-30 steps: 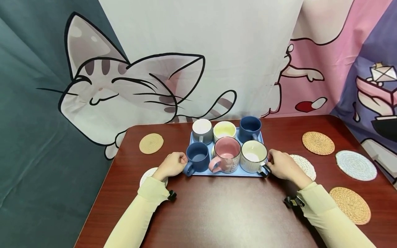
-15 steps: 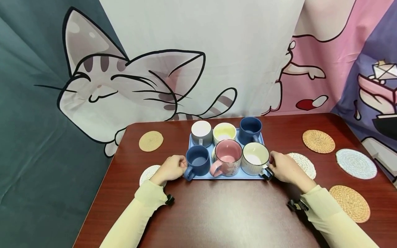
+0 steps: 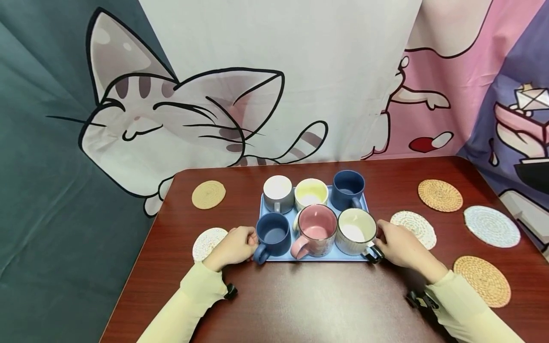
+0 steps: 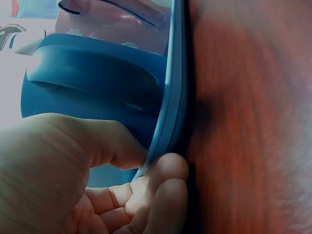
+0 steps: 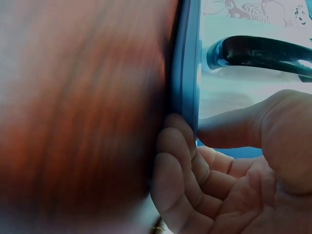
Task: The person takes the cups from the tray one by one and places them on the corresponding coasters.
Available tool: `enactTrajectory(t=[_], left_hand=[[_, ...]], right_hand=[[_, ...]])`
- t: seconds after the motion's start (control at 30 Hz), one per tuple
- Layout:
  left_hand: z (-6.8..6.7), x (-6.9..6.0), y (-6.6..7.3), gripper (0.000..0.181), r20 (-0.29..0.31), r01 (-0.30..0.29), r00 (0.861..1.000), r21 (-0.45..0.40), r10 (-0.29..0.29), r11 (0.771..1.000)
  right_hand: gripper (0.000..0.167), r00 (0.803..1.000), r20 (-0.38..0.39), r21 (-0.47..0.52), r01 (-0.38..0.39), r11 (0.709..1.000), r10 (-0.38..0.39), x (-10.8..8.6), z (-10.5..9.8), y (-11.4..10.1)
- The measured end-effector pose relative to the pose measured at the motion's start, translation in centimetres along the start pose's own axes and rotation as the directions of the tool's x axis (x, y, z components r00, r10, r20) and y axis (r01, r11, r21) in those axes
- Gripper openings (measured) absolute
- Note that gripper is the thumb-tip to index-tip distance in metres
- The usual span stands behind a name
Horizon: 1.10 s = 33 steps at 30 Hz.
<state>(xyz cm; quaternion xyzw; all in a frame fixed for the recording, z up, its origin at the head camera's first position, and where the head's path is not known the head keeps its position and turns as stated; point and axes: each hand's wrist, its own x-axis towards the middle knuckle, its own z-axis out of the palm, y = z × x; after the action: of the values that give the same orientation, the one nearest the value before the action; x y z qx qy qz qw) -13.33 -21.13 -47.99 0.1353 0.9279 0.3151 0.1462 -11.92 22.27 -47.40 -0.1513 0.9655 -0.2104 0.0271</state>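
Tray: the blue tray (image 3: 285, 258) is near the middle of the dark red table (image 3: 313, 295), between the two hands; whether it is lifted at all, I cannot tell.
Long axis: it runs left to right, with one long side facing the person and the short ends at the hands.
Left hand: the left hand (image 3: 237, 244) pinches the tray's left end close to the front corner, thumb (image 4: 114, 141) on the inner side of the rim and curled fingers (image 4: 168, 204) on the outer side.
Right hand: the right hand (image 3: 399, 244) pinches the opposite end near its front corner in the same way, with almost no gap between thumb and fingers at the rim.
Front mugs: a blue mug (image 3: 273, 233) beside the left hand, a pink mug (image 3: 317, 228) in the middle, a cream mug (image 3: 355, 233) beside the right hand.
Front handles: the blue and pink ones point toward the person and a little left; the black one on the cream mug points toward the person and right.
Back row: a grey mug (image 3: 278, 193), a yellow-lined cup (image 3: 310, 193) and a second blue mug (image 3: 348, 190).
Nearest coasters: a white coaster (image 3: 207, 242) partly behind the left hand, another white coaster (image 3: 413, 228) just beyond the right.
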Motion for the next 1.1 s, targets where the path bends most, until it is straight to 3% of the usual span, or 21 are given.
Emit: enactTrajectory(t=[0.4,0.63,0.93,1.1], left_hand=[[0.4,-1.9,0.1,0.018,0.051,0.001,0.999,-0.031,0.001,1.000],[0.2,-2.1,0.1,0.018,0.078,-0.003,0.997,-0.057,0.008,0.998],[0.0,-2.0,0.1,0.017,0.152,0.035,0.988,-0.174,-0.009,0.984],[0.1,-2.1,0.0,0.018,0.160,0.032,0.987,-0.181,-0.002,0.983]], right_hand=[[0.018,1.000,0.001,0.018,0.021,1.000,-0.021,-2.1,0.6,-0.2],[0.019,1.000,0.011,0.042,0.019,0.999,-0.020,-2.7,0.6,-0.4],[0.020,1.000,0.014,0.053,0.022,0.998,-0.023,-2.7,0.6,-0.2],[0.020,1.000,0.016,0.053,0.021,0.998,-0.022,-2.9,0.7,-0.2]])
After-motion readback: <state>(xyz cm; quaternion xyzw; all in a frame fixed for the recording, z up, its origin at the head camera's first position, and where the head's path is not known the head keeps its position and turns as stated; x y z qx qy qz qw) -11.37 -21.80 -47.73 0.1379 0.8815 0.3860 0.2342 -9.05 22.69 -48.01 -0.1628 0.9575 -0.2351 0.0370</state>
